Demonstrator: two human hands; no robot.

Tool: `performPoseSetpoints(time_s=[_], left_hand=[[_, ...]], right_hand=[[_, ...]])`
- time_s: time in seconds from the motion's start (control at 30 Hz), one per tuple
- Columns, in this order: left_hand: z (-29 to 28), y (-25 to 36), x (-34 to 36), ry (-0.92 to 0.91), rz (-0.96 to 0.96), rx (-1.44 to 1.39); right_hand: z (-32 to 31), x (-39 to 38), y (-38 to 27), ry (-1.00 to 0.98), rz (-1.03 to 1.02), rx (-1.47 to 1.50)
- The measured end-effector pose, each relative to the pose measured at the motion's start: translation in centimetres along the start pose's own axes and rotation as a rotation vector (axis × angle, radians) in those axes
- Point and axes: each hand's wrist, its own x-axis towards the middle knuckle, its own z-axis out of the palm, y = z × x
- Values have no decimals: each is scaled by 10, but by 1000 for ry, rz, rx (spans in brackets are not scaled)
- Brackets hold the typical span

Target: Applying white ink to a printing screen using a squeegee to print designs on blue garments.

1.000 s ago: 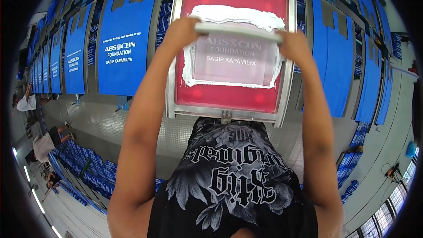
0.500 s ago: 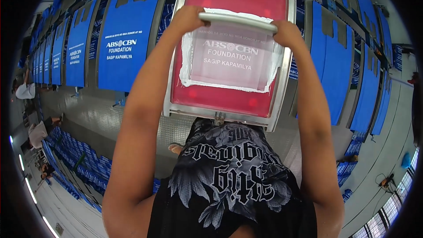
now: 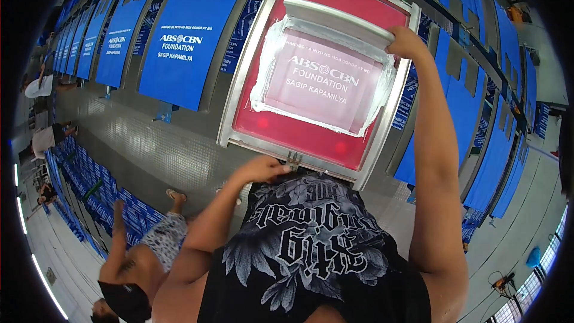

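A metal-framed printing screen (image 3: 239,104) with red mesh and a patch of white ink lies on the long table in front of me. A pale squeegee (image 3: 338,21) rests across the far part of the mesh. My right hand (image 3: 405,43) grips its right end. My left hand (image 3: 263,169) is down at the near edge of the frame, fingers curled by a small metal clamp (image 3: 293,160). My black printed shirt (image 3: 311,245) fills the lower middle of the view.
Blue printed bags (image 3: 185,42) lie in a row along the table to the left, with more to the right (image 3: 484,161). Another person (image 3: 146,251) in a patterned top bends at lower left beside stacked blue bags (image 3: 89,191). More people stand at far left.
My left hand has let go of the squeegee and come down to the near edge of the frame. The squeegee has moved to the far end of the mesh. My head has shifted left.
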Motion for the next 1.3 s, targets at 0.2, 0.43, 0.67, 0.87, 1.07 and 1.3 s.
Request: performPoseSetpoints(time_s=[0.2, 0.43, 0.67, 0.87, 1.07, 1.3], left_hand=[[50, -63, 44, -90, 254, -441], [41, -21, 6, -167, 322, -401], [46, -17, 10, -84, 293, -440], [50, -30, 30, 138, 114, -203], [41, -29, 16, 352, 108, 472], [-110, -18, 3, 1404, 230, 169]], right_hand=[[11, 14, -55, 160, -105, -137], [14, -73, -109, 95, -18, -94], [92, -244, -185, 183, -72, -45], [84, -236, -151, 203, -75, -51], [90, -231, -45, 180, -65, 574], [127, -198, -39, 244, 135, 1293]])
